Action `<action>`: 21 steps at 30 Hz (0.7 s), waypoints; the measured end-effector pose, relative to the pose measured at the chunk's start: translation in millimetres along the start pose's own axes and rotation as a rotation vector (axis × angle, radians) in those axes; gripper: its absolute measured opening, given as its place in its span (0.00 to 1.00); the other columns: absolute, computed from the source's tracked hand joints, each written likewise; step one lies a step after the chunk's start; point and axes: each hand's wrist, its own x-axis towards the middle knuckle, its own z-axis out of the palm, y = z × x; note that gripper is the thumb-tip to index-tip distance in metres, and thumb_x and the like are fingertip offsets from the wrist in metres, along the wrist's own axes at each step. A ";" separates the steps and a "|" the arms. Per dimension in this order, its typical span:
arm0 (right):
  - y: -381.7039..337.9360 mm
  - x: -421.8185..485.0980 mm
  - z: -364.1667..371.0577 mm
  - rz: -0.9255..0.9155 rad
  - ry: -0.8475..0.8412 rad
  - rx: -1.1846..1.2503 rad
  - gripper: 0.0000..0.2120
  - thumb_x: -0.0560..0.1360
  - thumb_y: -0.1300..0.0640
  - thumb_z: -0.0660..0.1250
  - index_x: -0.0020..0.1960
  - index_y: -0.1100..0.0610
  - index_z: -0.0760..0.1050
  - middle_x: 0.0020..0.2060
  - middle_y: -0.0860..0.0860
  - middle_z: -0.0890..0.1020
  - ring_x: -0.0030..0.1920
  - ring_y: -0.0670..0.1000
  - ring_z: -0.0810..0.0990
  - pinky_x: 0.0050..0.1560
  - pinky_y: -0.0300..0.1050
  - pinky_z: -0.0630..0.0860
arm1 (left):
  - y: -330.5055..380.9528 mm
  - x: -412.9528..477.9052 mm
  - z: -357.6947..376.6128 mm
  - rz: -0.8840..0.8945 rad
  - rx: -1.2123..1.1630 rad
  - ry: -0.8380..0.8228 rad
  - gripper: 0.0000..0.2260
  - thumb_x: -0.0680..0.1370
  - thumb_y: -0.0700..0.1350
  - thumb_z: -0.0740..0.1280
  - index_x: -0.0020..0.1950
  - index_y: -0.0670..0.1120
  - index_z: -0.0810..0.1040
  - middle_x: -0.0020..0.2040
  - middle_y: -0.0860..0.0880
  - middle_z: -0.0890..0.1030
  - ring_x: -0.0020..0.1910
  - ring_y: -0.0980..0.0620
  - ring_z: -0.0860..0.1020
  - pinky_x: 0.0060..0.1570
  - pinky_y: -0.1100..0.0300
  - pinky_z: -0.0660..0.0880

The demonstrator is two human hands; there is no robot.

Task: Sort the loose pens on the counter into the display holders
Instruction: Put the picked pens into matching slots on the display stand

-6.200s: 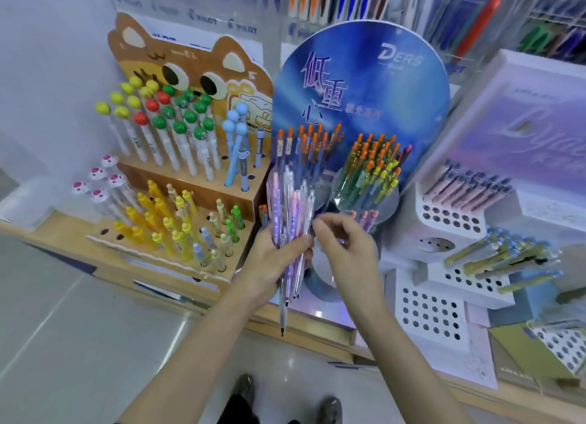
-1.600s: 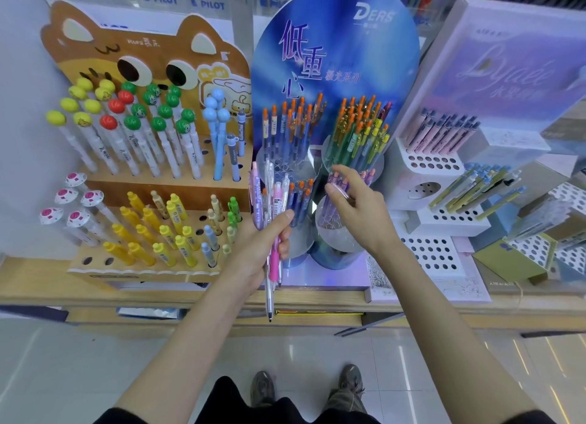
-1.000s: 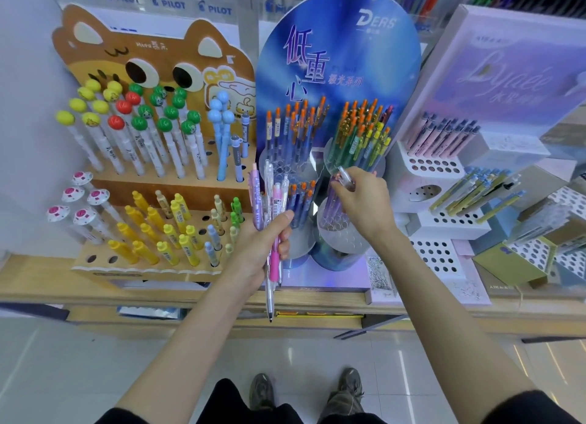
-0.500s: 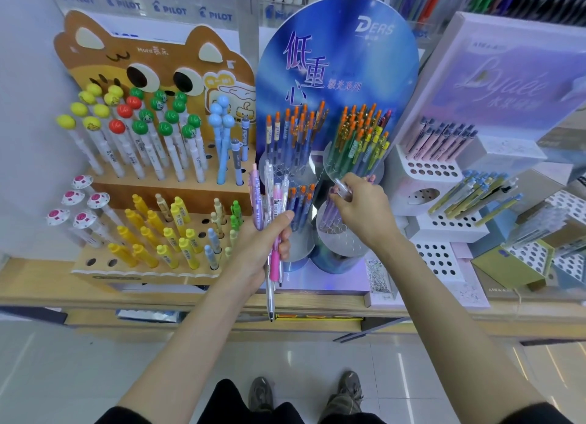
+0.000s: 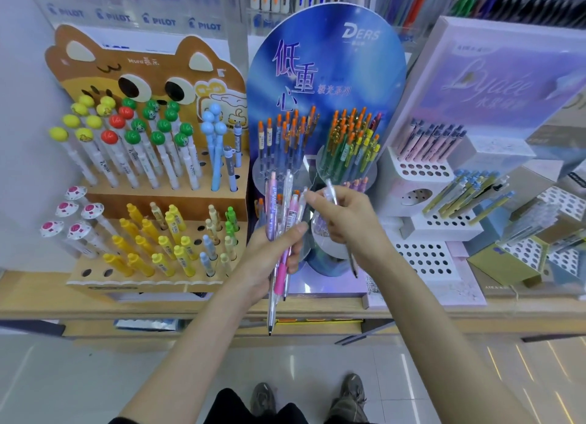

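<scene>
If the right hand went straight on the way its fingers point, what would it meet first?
Probably the pen bundle in the left hand; the right hand points left at its tops, though depth is unclear.

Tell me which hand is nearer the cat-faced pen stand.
Left. The left hand, gripping a bundle of pens, is just right of the cat-faced stand; the right hand, holding one pen, is farther right.

Three holders along the counter (image 5: 412, 311), pens held before the middle one.
The tiered holder (image 5: 152, 201) stood at the left, the round-backed holder (image 5: 326, 74) just beside it, the perforated holder (image 5: 425, 170) at the right. Before the round-backed holder the left hand (image 5: 269, 262) held a bundle of pens (image 5: 275, 208) upright — the right hand (image 5: 352, 223), just right of it, held a single pen (image 5: 330, 192), fingertips near the bundle's top.
</scene>
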 end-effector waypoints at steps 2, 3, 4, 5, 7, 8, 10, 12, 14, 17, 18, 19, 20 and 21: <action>3.5 -3.8 3.9 0.038 -0.003 0.012 0.16 0.73 0.55 0.72 0.32 0.55 0.68 0.20 0.42 0.64 0.19 0.42 0.61 0.21 0.31 0.58 | -4.4 1.7 4.9 -0.002 0.017 0.008 0.08 0.71 0.45 0.72 0.40 0.46 0.75 0.27 0.50 0.72 0.22 0.55 0.68 0.22 0.65 0.66; 5.3 -6.4 3.8 0.053 0.002 0.014 0.17 0.73 0.57 0.72 0.31 0.55 0.67 0.18 0.42 0.66 0.18 0.41 0.63 0.20 0.29 0.59 | -6.9 2.6 7.4 -0.003 0.036 0.026 0.06 0.73 0.43 0.72 0.41 0.45 0.75 0.27 0.51 0.72 0.22 0.55 0.68 0.22 0.65 0.66; 7.5 -7.9 3.8 0.075 -0.001 0.017 0.19 0.73 0.58 0.72 0.29 0.54 0.67 0.17 0.43 0.67 0.17 0.41 0.64 0.20 0.28 0.60 | -9.0 3.2 8.8 0.000 0.064 0.042 0.05 0.74 0.41 0.71 0.42 0.45 0.75 0.26 0.51 0.72 0.22 0.55 0.68 0.22 0.64 0.66; 9.0 -9.8 2.7 0.106 -0.009 0.017 0.20 0.73 0.58 0.72 0.28 0.54 0.65 0.16 0.43 0.67 0.16 0.41 0.64 0.19 0.28 0.60 | -10.9 3.3 10.1 0.003 0.097 0.050 0.05 0.74 0.40 0.71 0.43 0.44 0.75 0.27 0.50 0.72 0.22 0.54 0.68 0.22 0.64 0.66; 10.9 -11.8 -2.5 0.179 -0.012 0.009 0.22 0.73 0.58 0.73 0.27 0.54 0.63 0.15 0.45 0.66 0.16 0.41 0.62 0.18 0.31 0.59 | -14.1 2.7 14.1 -0.002 0.149 0.047 0.08 0.72 0.41 0.73 0.46 0.43 0.75 0.27 0.49 0.72 0.23 0.54 0.68 0.23 0.63 0.66; 12.3 -11.6 -5.9 0.214 -0.005 0.003 0.23 0.72 0.57 0.73 0.26 0.54 0.62 0.16 0.46 0.65 0.16 0.43 0.60 0.18 0.33 0.58 | -15.1 2.0 16.3 -0.008 0.164 0.043 0.12 0.70 0.44 0.74 0.47 0.42 0.75 0.28 0.48 0.72 0.24 0.54 0.68 0.23 0.63 0.66; 13.1 -11.9 -13.4 0.275 0.003 -0.029 0.23 0.73 0.57 0.73 0.26 0.55 0.63 0.18 0.48 0.65 0.18 0.45 0.58 0.19 0.34 0.56 | -17.2 0.7 20.8 -0.017 0.181 0.038 0.18 0.65 0.51 0.74 0.48 0.43 0.75 0.28 0.49 0.72 0.24 0.53 0.68 0.24 0.63 0.66; 12.5 -14.2 -20.4 0.319 0.005 -0.089 0.18 0.73 0.60 0.70 0.29 0.57 0.65 0.23 0.53 0.66 0.20 0.46 0.58 0.21 0.35 0.55 | -19.5 0.6 26.3 -0.017 0.179 0.039 0.17 0.66 0.54 0.71 0.46 0.43 0.75 0.28 0.50 0.72 0.25 0.54 0.69 0.24 0.64 0.66; 14.0 -16.4 -27.0 0.333 0.010 -0.094 0.13 0.73 0.64 0.66 0.32 0.59 0.67 0.27 0.54 0.67 0.20 0.46 0.59 0.21 0.35 0.56 | -22.7 1.9 32.6 -0.029 0.165 0.055 0.14 0.71 0.54 0.69 0.46 0.44 0.75 0.28 0.49 0.73 0.24 0.54 0.69 0.24 0.65 0.67; 17.4 -19.6 -37.0 0.290 0.016 0.001 0.07 0.74 0.65 0.66 0.38 0.60 0.71 0.26 0.51 0.68 0.19 0.44 0.60 0.20 0.34 0.58 | -27.2 5.7 41.8 -0.041 0.132 0.071 0.05 0.77 0.46 0.67 0.46 0.44 0.76 0.29 0.49 0.73 0.23 0.55 0.69 0.23 0.65 0.66; 17.8 -20.4 -40.8 0.268 0.022 0.040 0.04 0.75 0.65 0.66 0.41 0.61 0.72 0.27 0.50 0.68 0.20 0.44 0.60 0.20 0.34 0.58 | -28.1 6.7 44.1 -0.047 0.121 0.075 0.04 0.77 0.43 0.67 0.44 0.44 0.75 0.28 0.49 0.72 0.23 0.56 0.68 0.22 0.65 0.66; 18.0 -21.2 -45.5 0.247 0.029 0.077 0.03 0.75 0.64 0.66 0.43 0.60 0.73 0.27 0.50 0.69 0.20 0.44 0.60 0.20 0.35 0.57 | -28.7 7.5 45.6 -0.055 0.110 0.073 0.05 0.77 0.41 0.67 0.42 0.44 0.74 0.28 0.49 0.72 0.22 0.56 0.67 0.22 0.65 0.65; 18.3 -21.4 -50.5 0.228 0.032 0.110 0.03 0.75 0.63 0.66 0.43 0.60 0.73 0.26 0.49 0.69 0.21 0.44 0.60 0.20 0.35 0.57 | -29.0 8.0 47.1 -0.065 0.104 0.064 0.06 0.77 0.39 0.67 0.42 0.44 0.72 0.28 0.50 0.71 0.22 0.55 0.66 0.22 0.65 0.65; 18.4 -21.3 -55.7 0.215 0.024 0.133 0.05 0.76 0.61 0.67 0.41 0.59 0.73 0.26 0.47 0.70 0.21 0.44 0.59 0.20 0.35 0.57 | -29.6 8.4 48.4 -0.073 0.105 0.049 0.06 0.77 0.38 0.67 0.42 0.43 0.71 0.27 0.51 0.71 0.22 0.55 0.66 0.22 0.65 0.64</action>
